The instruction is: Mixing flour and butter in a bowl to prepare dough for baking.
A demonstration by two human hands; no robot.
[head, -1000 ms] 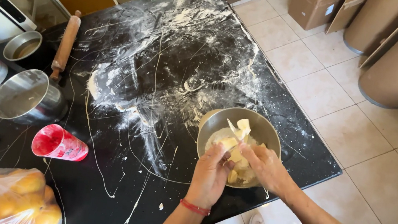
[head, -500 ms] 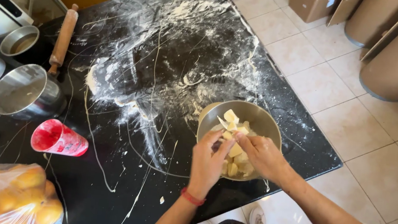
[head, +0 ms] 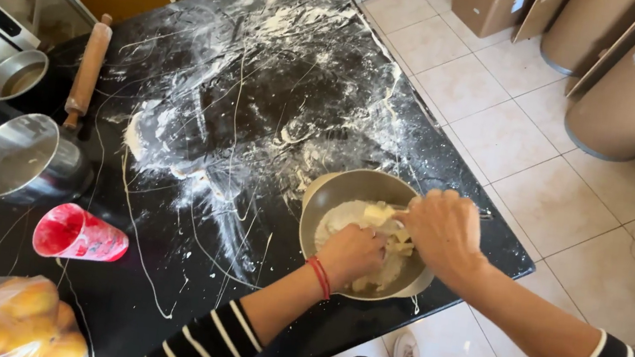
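Head view: both hands [head: 398, 245] now deeper in bowl [head: 332, 192].

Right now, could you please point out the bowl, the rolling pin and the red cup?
bowl [head: 336, 190]: head view, bare far rim.
rolling pin [head: 90, 66]: head view, middle of barrel.
red cup [head: 88, 236]: head view, side wall.

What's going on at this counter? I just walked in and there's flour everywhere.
A person has both hands in a metal bowl at the counter's near edge. The left hand and right hand are working pale yellow chunks into flour. The black counter is smeared with flour. To the left lie a rolling pin, a steel pot, a tipped red cup and a bag of oranges.
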